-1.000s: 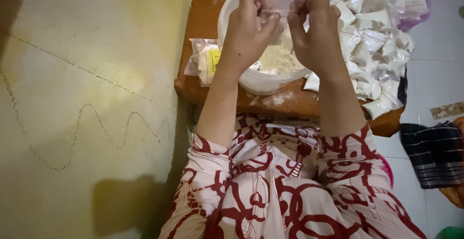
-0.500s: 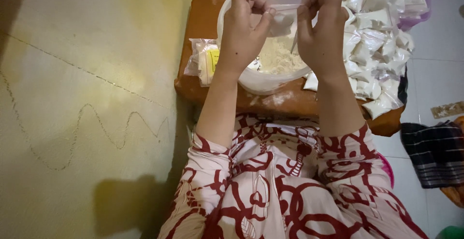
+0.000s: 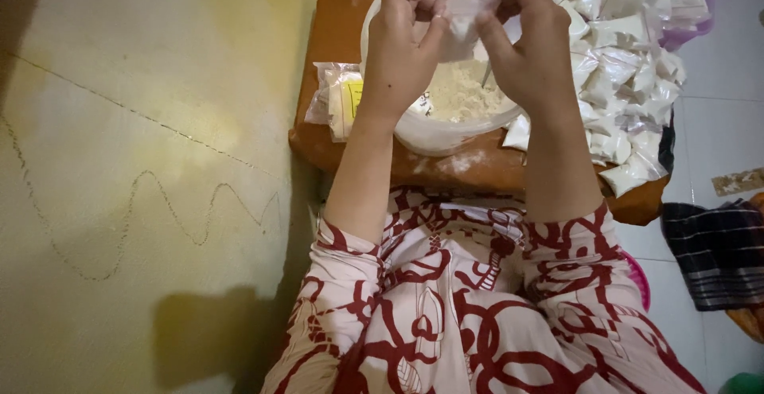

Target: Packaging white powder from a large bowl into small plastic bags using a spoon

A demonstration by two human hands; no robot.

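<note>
A small clear plastic bag [image 3: 465, 21] with some pale powder in it is pinched between both my hands above a white bowl [image 3: 442, 131]. My left hand [image 3: 402, 44] grips its left top edge, my right hand [image 3: 529, 52] its right top edge. The bowl holds pale yellowish powder [image 3: 461, 91], and a thin utensil handle sticks up from the powder near my right hand. The bowl stands on a small brown wooden table [image 3: 334, 20] in front of my lap.
A heap of several filled white packets [image 3: 629, 60] covers the table's right side. A stack of empty clear bags [image 3: 338, 95] lies left of the bowl. A yellow wall is at left, a dark plaid cloth [image 3: 712, 251] on the tiled floor at right.
My hands have shifted slightly with the bag; both keep their pinch on its top edge above the bowl.
</note>
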